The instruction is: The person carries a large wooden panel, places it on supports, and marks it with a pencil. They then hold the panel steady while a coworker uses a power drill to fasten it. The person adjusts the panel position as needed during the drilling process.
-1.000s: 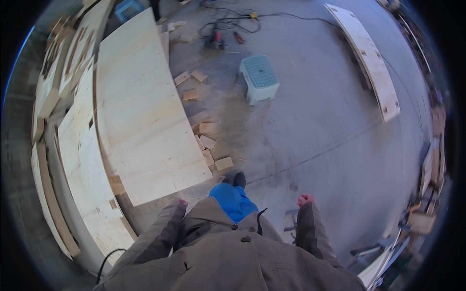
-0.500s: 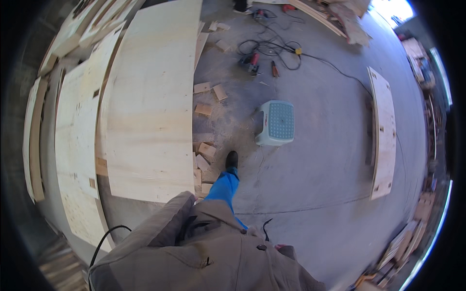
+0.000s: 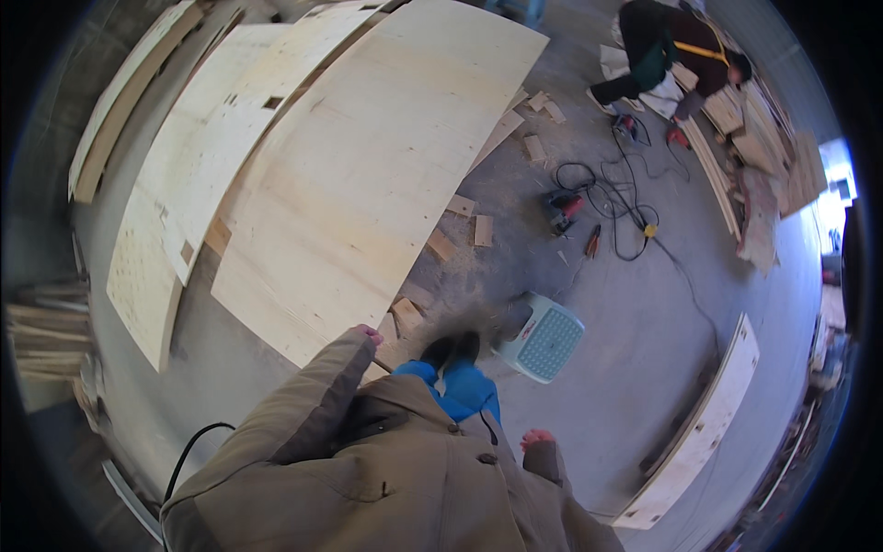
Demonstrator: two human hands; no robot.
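Note:
My left hand (image 3: 370, 334), at the end of a brown sleeve, hangs beside the near right edge of a large pale plywood panel (image 3: 368, 166). Its fingers look curled in, and I see nothing in them; contact with the panel cannot be made out. Low on my other side, my right hand (image 3: 536, 438) hangs over the floor with its fingers loosely closed and nothing visible in it. Between the panel and a pale green plastic step stool (image 3: 552, 342) are my dark shoes (image 3: 451, 350). Several small wood offcuts (image 3: 441, 245) lie along the panel's right edge.
More plywood panels (image 3: 212, 129) lie at the left. A red and black power tool (image 3: 563, 210), pliers (image 3: 592, 241) and tangled cable (image 3: 618, 198) lie ahead. A co-worker (image 3: 690, 46) bends over a wood pile (image 3: 745, 120) far right. Another board (image 3: 704, 442) is at right.
My view has turned right, bringing the co-worker into sight. I have stepped nearer the stool, with both shoes now visible. Both my hands show more fully.

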